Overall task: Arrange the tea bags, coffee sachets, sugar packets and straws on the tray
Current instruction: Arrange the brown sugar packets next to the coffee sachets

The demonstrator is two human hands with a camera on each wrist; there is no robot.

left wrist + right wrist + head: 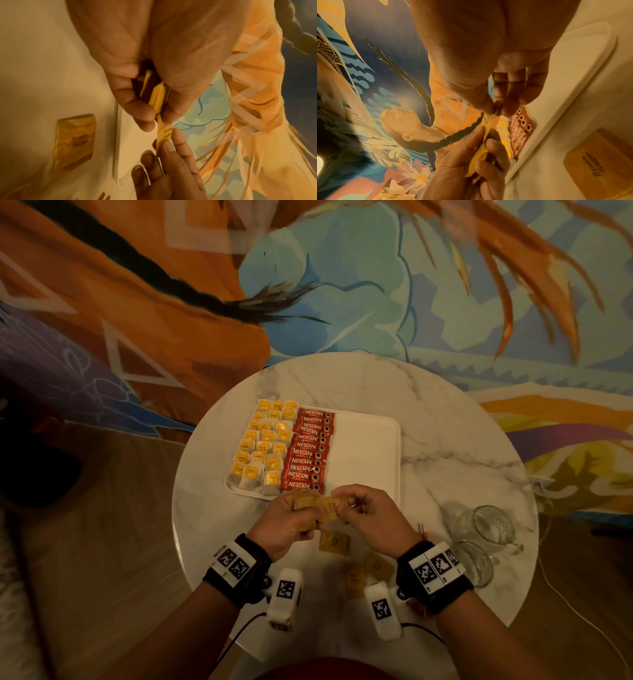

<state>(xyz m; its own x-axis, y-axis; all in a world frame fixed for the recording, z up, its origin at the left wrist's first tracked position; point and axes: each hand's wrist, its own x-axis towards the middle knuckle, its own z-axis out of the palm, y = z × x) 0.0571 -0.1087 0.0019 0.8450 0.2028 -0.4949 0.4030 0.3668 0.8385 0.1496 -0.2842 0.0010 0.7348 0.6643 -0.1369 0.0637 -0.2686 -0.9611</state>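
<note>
Both hands meet just over the near edge of the tray [366, 440]. The left hand [291, 522] grips a small bunch of sugar packets [315, 506], fingers curled round them, while the right hand [368, 518] pinches the end of one packet between thumb and fingertips. That looks like peeling a single packet off the bunch so it can be laid down on its own, and the hands sit close to the tray to keep the trip short.

On the tray, the left side is filled with tea bags [262, 445] with yellow tags, in rough rows. Right beside them runs a neat column of red coffee sachets [308, 451], stacked edge to edge. The right part of the tray is bare white, so my guess is the sugar goes there.

More sugar packets [334, 542] lie loose on the marble table [445, 422], near the wrists. Two glass mugs [486, 529] sit off to the right, apparently holding nothing. No straws are in sight.
</note>
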